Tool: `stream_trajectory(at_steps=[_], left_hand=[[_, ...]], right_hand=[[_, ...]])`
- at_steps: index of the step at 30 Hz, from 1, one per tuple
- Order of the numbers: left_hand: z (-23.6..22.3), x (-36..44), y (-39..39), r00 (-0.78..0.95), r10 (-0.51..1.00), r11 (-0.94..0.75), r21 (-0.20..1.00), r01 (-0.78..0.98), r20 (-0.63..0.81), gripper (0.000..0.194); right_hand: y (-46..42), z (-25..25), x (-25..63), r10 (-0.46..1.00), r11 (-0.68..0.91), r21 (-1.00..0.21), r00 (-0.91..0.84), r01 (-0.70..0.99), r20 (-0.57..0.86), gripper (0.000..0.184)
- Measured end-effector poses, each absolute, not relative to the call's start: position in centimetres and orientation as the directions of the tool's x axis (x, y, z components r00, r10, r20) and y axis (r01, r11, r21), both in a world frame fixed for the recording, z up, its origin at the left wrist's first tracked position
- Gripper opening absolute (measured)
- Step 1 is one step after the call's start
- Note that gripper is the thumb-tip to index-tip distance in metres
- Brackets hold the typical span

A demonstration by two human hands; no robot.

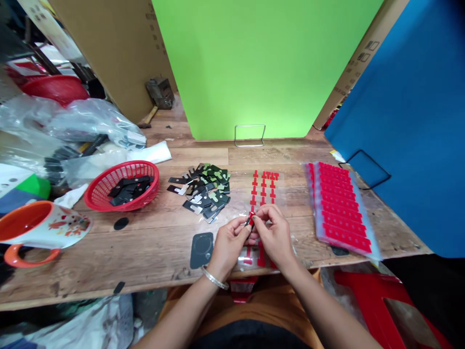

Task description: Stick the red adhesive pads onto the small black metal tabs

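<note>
Above a clear sheet of red T-shaped stickers (pixel 263 184), my two hands meet with their fingertips close together. My left hand (pixel 227 245), with a silver bangle at the wrist, is closed on a small black plate that the fingers mostly hide. A red sticker (pixel 251 218) lies against that plate, and my right hand (pixel 276 235) pinches it between thumb and finger. Left of the sheet is a loose pile of thin black and silvery notched plates (pixel 210 194). A dark rounded-square pad (pixel 202 250) lies beside my left hand.
A red basket (pixel 152 194) holds black plates, with an orange-and-white mug (pixel 67 228) nearer left. Stacked red sticker sheets (pixel 343 208) lie at right. Green (pixel 269 68) and blue (pixel 407 121) panels stand behind, near wire stands (pixel 250 145). Plastic bags (pixel 90 118) crowd the left.
</note>
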State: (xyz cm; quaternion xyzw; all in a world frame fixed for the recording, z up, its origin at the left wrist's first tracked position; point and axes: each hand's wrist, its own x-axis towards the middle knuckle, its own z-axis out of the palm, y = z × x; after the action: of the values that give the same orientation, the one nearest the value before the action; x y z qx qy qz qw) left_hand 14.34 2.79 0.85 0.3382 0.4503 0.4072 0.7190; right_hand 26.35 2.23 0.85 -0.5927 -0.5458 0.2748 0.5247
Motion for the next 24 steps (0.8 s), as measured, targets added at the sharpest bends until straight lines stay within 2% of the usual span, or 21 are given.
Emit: stream_trajectory(at_steps=[3,7,11,15,20,24], left_hand=[[1.1,14.3,2.7,0.277,0.889,0.437,0.856,-0.278,-0.364,0.039],[1.5,14.3,2.6,0.298,0.885,0.437,0.860,-0.264,-0.358,0.040],[1.8,14.0,2.2,0.316,0.876,0.447,0.860,-0.246,-0.365,0.036],[2.0,13.4,2.0,0.357,0.863,0.449,0.867,-0.216,-0.358,0.038],[1.2,12.9,1.7,0.303,0.878,0.422,0.897,-0.130,-0.369,0.031],[1.0,11.3,2.8,0.250,0.902,0.380,0.923,-0.066,-0.353,0.030]], right_hand=[[2.2,0.9,26.6,0.951,0.100,-0.943,0.247,0.318,0.184,0.005],[2.2,1.0,26.7,0.972,-0.012,-0.990,0.233,0.142,0.021,0.010],[2.3,1.0,27.0,0.971,-0.072,-0.997,0.227,-0.034,-0.078,0.040],[2.2,1.0,27.4,0.984,-0.168,-0.983,0.048,-0.069,-0.172,0.021],[1.9,0.9,26.3,0.969,-0.244,-0.948,-0.016,-0.203,-0.246,0.026],[2.0,0.2,25.8,0.939,-0.342,-0.912,-0.044,-0.226,-0.342,0.031]])
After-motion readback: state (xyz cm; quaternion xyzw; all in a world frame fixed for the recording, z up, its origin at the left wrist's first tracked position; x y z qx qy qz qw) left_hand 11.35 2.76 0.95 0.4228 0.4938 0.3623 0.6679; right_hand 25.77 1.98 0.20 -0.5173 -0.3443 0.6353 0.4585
